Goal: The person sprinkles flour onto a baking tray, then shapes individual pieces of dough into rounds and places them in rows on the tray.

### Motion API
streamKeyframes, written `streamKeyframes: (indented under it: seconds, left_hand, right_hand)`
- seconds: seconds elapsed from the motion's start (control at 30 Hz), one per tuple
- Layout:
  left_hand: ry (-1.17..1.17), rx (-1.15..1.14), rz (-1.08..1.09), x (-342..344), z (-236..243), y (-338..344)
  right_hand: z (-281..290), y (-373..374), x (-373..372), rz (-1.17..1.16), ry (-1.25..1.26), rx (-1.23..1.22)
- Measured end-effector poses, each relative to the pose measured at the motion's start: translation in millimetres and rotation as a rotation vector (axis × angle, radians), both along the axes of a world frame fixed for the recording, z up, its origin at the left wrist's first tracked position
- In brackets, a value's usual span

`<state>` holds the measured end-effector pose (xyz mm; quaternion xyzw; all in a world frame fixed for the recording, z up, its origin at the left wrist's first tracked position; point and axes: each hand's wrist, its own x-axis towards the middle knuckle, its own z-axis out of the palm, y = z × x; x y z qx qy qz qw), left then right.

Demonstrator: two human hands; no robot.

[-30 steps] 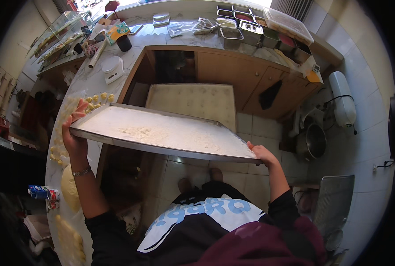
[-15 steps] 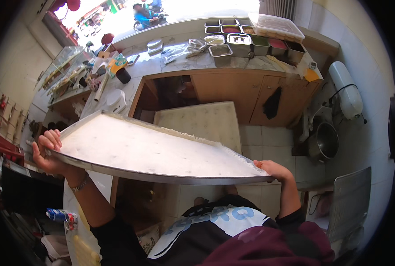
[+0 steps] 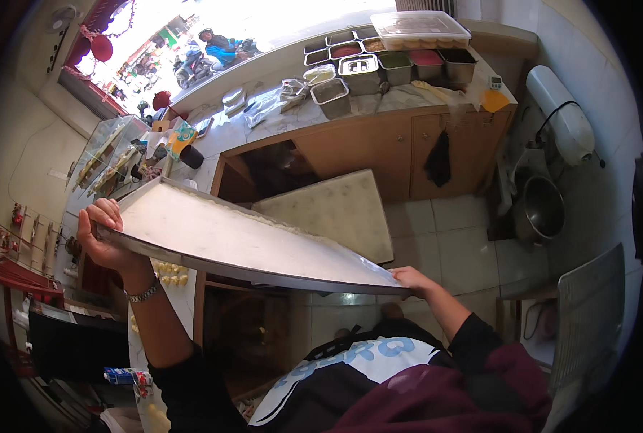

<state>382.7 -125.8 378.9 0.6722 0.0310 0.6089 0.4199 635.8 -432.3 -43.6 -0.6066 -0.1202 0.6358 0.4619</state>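
A large metal tray with a layer of white powder is held up in front of my body, its far-left corner raised toward the back. My left hand grips the tray's left end, fingers over the rim. My right hand grips its right end, partly hidden by the tray edge. Below and behind it, another pale dusted tray or board lies low before the cabinets. Small yellow dough pieces show on the left counter beside my left forearm.
A marble counter carries metal food containers, a lidded plastic box and a glass case. A mixer, steel bowl and wire rack stand at right. Outside the window, a person rides a scooter.
The held tray first swung left and down in view, then slightly right, now sloping more steeply across it. More of the window and street has come into view. Both hands still grip the tray.
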Motion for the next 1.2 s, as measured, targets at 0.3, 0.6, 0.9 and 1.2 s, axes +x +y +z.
streamKeyframes:
  seconds: [0.3, 0.6, 0.9, 1.2]
  left_hand:
    - [-0.007, 0.031, 0.107, 19, 11, -20]
    - [-0.049, -0.019, 0.266, 43, 6, -43]
    - [-0.025, 0.042, 0.212, 21, 2, -57]
    - [-0.152, -0.006, 0.241, -112, -41, -95]
  right_hand:
    - [-4, 12, 1, -0.071, 0.022, 0.050]
    - [-35, 6, -5, 0.066, 0.066, 0.013]
    - [-14, 6, -2, 0.007, 0.026, 0.072]
    - [-38, -7, -9, -0.177, -0.298, 0.261]
